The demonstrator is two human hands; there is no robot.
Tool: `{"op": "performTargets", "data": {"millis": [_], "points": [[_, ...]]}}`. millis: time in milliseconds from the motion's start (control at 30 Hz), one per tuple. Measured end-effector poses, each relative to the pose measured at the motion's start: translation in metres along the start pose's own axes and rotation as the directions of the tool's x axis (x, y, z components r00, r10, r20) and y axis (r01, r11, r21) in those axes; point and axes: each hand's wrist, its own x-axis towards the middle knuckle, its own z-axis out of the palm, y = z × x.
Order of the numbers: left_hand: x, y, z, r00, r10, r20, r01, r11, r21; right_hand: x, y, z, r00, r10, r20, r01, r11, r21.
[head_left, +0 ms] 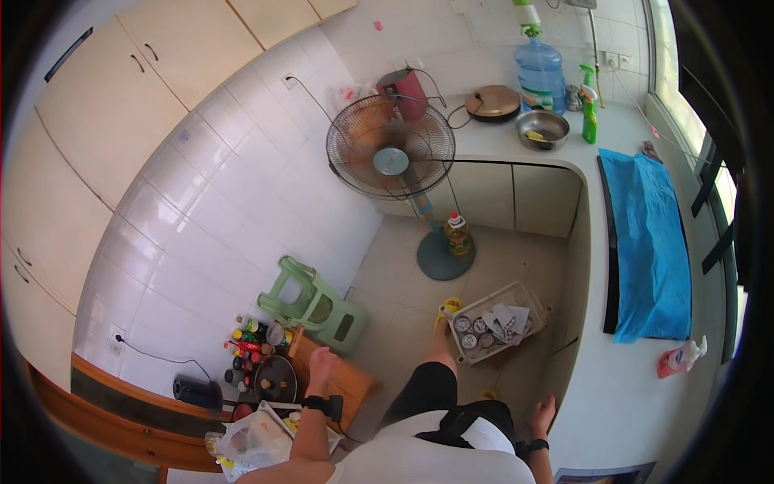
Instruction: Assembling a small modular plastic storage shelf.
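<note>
My left hand (323,365) is raised over the edge of a small wooden table (343,385), with fingers loosely out and nothing seen in it. Beside it are a glass-lidded pot (276,379) and a cluster of sauce bottles (246,343). My right hand (545,410) hangs by the counter's front, fingers slightly bent and apart, and no object shows in it. On the floor ahead of my feet sits a white crate (528,294) with several cans (468,340) and patterned cloth or paper (508,320). One yellow slipper (451,306) is next to the crate.
A standing fan (391,161) with an oil bottle (457,235) on its base stands ahead. Green plastic stools (322,310) lean by the left wall. The counter (625,395) holds a blue sheet (649,242), spray bottles, a metal bowl (543,129) and a water jug (539,73).
</note>
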Motion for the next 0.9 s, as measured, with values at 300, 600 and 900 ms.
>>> {"op": "performTargets", "data": {"millis": [300,600,900], "points": [[0.004,0.033,-0.011,0.994,-0.029,0.109,0.021,0.997,0.073,-0.003,-0.006,-0.007,0.994,-0.051,0.095,0.048,0.998,0.034],[-0.009,0.110,-0.013,0.982,-0.043,0.183,0.003,0.977,0.215,-0.026,0.014,-0.008,0.997,-0.071,0.042,0.071,0.997,0.007],[0.018,0.155,-0.073,0.997,0.073,0.020,-0.075,0.983,0.168,-0.062,-0.096,-0.027,0.973,0.090,0.213,-0.054,0.984,-0.171]]}}
